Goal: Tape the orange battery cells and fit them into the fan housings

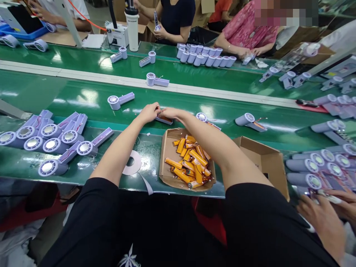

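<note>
Landmark: cardboard tray (168, 144), on the near ledge, in front of the person; all places below are taken from it.
Tray contents: loose pile of orange battery cells (198, 157), lying at mixed angles.
Handle casing (166, 120): one, lavender, just beyond the tray's far edge, under both hands; something orange-brown shows along it, too small to identify.
Left hand (151, 112): beyond the tray and a little left; fingers bent and drawn together, pinching the casing at its left end.
Right hand (170, 112): directly beyond the tray, close beside the left; fingers bent over the casing; fingertips partly hidden, so whether they pinch anything cannot be told.
Tape roll (137, 163): white, flat, left of the tray, its loose tail (147, 184) curling toward the near edge.
Fan units, cluster (50, 130): lavender, round-headed with open handles, well to the left of the tray.
Fan unit, single (114, 102): on the green belt (89, 96), beyond the tray and to the left.
Fan unit, part-covered (201, 117): beyond the tray, slightly right, next to the right forearm.
Fan unit, tilted (245, 119): beyond the tray, farther right, red wires showing.
Second carton (274, 174): open, right of the tray, past the right arm.
Co-worker's hand (322, 215): well to the right of the tray, near further units; blurred, hold unclear.
</note>
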The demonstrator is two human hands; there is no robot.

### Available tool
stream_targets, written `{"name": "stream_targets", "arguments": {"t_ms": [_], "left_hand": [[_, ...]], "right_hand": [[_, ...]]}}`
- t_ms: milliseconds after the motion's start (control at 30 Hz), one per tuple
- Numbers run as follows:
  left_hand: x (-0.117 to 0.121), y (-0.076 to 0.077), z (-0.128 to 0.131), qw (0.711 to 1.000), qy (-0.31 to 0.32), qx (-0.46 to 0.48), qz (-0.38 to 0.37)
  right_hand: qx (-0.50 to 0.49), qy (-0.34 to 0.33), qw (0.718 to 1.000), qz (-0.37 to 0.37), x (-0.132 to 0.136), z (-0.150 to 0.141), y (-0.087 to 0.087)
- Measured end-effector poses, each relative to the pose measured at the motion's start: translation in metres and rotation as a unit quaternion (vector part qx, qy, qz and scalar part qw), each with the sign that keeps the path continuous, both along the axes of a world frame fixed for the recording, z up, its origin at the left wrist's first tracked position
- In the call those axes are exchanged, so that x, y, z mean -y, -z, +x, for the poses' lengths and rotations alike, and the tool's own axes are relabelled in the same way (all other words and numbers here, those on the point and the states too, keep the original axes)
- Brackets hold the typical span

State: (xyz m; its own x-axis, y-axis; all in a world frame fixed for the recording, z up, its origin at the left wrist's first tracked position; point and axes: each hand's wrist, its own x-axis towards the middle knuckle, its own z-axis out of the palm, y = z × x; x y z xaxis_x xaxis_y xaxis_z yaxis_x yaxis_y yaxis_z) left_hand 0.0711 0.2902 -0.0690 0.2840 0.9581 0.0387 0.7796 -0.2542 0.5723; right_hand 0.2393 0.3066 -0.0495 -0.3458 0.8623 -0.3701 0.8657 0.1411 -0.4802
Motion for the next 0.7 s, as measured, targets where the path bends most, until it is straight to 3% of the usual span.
{"name": "stream_targets", "arguments": {"t_ms": [200, 300, 367, 433, 533, 633, 700], "left_hand": [[-0.002, -0.001, 0.018, 1.0, -0.025, -0.008, 0.004], [-0.003, -0.014, 0.029, 0.998, -0.062, -0.01, -0.004], [0.013, -0.024, 0.024, 0.996, -0.077, 0.0, 0.039], [0.05, -0.031, 0.002, 0.994, -0.057, 0.005, 0.097], [0.144, -0.037, -0.057, 0.994, 0.036, -0.021, 0.102], [0.239, -0.034, -0.121, 0.986, 0.152, -0.052, 0.044], [0.281, -0.027, -0.145, 0.983, 0.163, -0.068, 0.056]], "right_hand": [[0.013, 0.038, 0.999, 0.005, -0.004, -0.007, 0.004], [0.036, 0.039, 0.998, 0.019, -0.009, 0.002, -0.01], [0.05, 0.026, 0.997, 0.051, -0.006, 0.018, -0.024], [0.048, -0.002, 0.993, 0.112, 0.014, 0.043, -0.039], [-0.022, -0.043, 0.982, 0.184, 0.081, 0.087, -0.064], [-0.096, -0.077, 0.984, 0.131, 0.171, 0.115, -0.082], [-0.134, -0.112, 0.981, 0.085, 0.218, 0.116, -0.085]]}}
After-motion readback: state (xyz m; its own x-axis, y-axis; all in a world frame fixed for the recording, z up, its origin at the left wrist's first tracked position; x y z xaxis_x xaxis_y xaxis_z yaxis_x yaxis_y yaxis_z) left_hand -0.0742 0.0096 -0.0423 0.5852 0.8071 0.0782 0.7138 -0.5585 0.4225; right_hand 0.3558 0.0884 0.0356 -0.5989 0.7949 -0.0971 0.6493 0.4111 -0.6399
